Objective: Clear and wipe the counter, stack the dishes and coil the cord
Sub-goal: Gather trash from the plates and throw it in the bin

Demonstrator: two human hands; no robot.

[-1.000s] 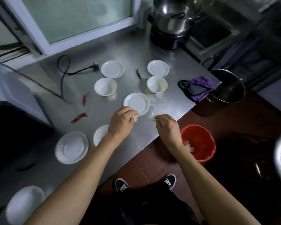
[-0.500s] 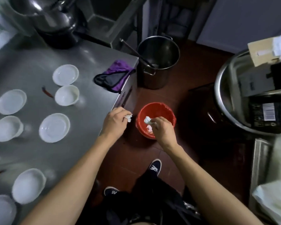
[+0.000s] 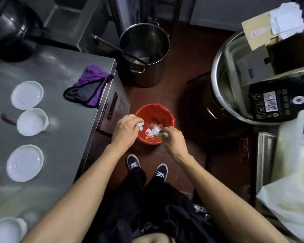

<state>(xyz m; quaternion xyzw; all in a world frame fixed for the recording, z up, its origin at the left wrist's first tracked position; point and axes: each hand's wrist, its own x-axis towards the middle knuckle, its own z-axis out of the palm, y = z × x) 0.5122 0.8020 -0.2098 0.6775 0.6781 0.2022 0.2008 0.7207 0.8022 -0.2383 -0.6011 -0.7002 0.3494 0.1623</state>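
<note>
Holding my left hand (image 3: 125, 126) and right hand (image 3: 172, 136) over the red bin (image 3: 170, 116), I pinch one crumpled paper scrap (image 3: 140, 125) in each. If I release too near the rim, scraps may fall on the floor beside it.

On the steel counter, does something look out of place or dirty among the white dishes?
Yes. A dried red chili lies loose on the counter, just left of a white bowl. It looks like leftover scrap, not tableware. A purple cloth also lies crumpled at the counter's far right corner.
</note>
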